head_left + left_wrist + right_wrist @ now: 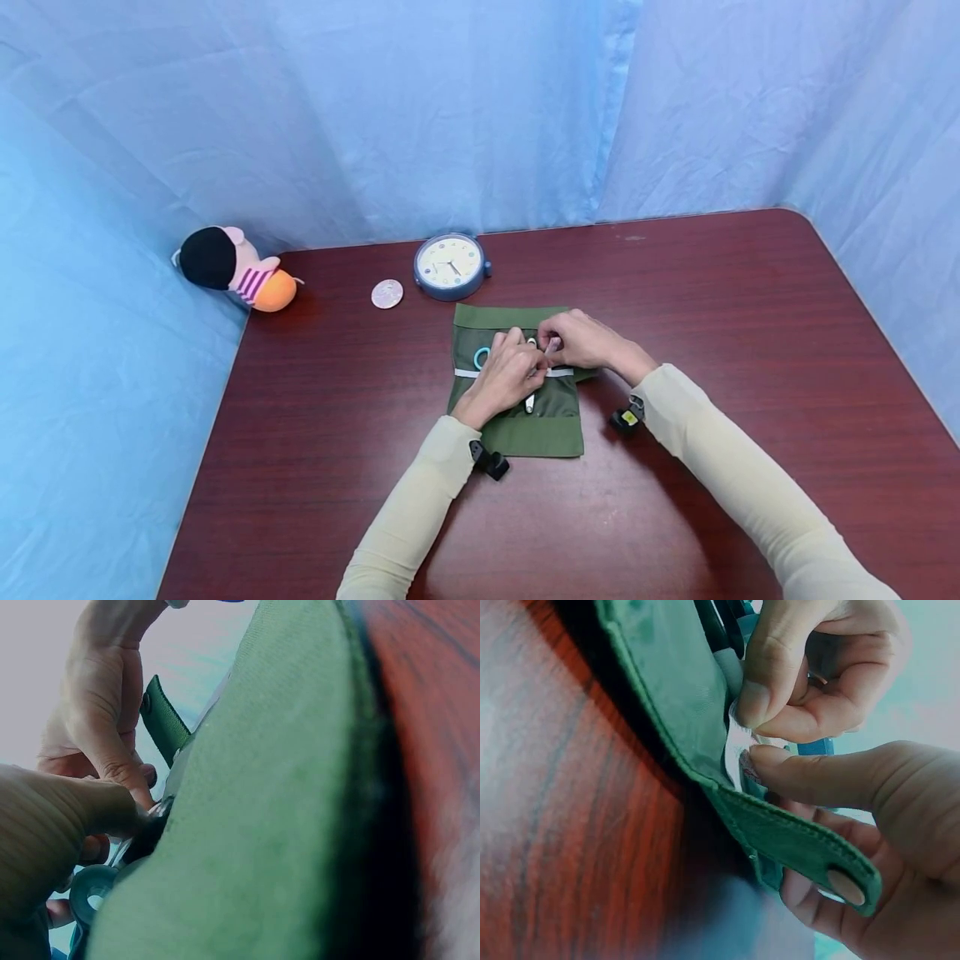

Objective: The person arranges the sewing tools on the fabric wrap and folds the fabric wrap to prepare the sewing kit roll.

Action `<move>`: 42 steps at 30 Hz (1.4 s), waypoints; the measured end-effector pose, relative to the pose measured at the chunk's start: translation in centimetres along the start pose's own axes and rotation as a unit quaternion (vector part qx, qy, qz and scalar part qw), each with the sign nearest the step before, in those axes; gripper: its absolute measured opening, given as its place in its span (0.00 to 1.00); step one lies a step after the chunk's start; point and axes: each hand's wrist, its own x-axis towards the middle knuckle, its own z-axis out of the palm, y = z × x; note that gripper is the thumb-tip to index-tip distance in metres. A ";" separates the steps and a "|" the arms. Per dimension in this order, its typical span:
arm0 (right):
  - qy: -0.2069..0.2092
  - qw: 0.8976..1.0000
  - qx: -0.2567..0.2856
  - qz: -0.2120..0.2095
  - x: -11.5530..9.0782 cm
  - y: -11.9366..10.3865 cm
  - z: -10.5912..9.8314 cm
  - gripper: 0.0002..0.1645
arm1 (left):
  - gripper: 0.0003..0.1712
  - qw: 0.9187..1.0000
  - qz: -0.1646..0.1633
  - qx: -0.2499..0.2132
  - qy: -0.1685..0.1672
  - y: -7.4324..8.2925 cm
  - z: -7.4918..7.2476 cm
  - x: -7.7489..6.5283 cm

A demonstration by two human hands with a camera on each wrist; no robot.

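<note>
A green fabric tool roll [528, 437] lies unfolded on the table, crossed by a white elastic band [737, 746]. My left hand [508, 373] is over its middle and pinches the band between thumb and forefinger. From the right, my right hand [583, 342] holds a small pale pinkish thing [553, 344] against the band; its kind cannot be made out. A turquoise ring handle [481, 358] shows left of my left hand. Between the hands a slim white stick [530, 405] lies under the band, partly covered. A green snap tab [810, 851] sticks out beside my right fingers.
Behind the roll lies a blue-rimmed round clock [450, 265], and left of it a pale round disc [387, 293]. A plush toy [258, 279] sits at the table's far left corner. Blue curtains [465, 108] hang along the table's back and sides.
</note>
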 end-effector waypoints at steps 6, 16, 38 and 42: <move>-0.010 0.999 0.030 0.009 0.2 0.5 0.1 0.12 | 0.07 1.000 -0.001 0.003 -0.003 -0.1 0.0 0.1; -0.090 0.992 0.085 0.020 0.7 0.8 -0.4 0.26 | 0.07 1.000 -0.001 -0.019 -0.004 -0.1 0.1 0.0; -0.098 0.992 0.080 0.005 0.6 1.0 -1.2 0.19 | 0.05 0.999 -0.021 -0.009 -0.027 -0.1 -0.7 0.0; -0.083 0.992 0.095 0.019 0.5 1.0 -1.4 0.16 | 0.05 0.999 -0.019 0.015 -0.030 0.0 -1.0 0.0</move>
